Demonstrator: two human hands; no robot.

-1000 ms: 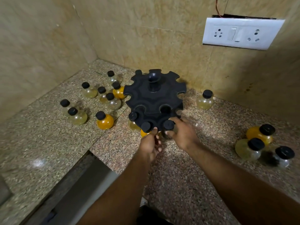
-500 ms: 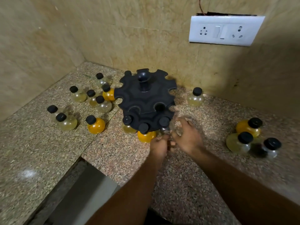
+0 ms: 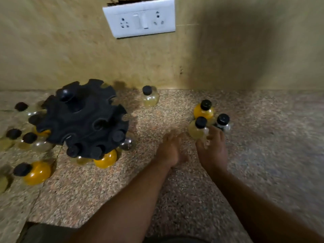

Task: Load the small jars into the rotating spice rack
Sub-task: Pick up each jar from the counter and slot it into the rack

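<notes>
Pale jar (image 3: pixel 197 130) sits at right hand's (image 3: pixel 211 151) fingertips, left hand (image 3: pixel 171 150) beside.

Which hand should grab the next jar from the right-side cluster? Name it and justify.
Right. The right hand already reaches the pale yellow jar in the cluster; the left hand lies open, short of it.

Spice rack (image 3: pixel 82 118) on counter (image 3: pixel 175 190), left; jars seated in near slots. Loose jars (image 3: pixel 26 137) farther left. Single jar (image 3: pixel 149 98) far, against wall (image 3: pixel 210 58). Three-jar cluster (image 3: pixel 208 118) right. Socket plate (image 3: pixel 140 18) on wall, above.
</notes>
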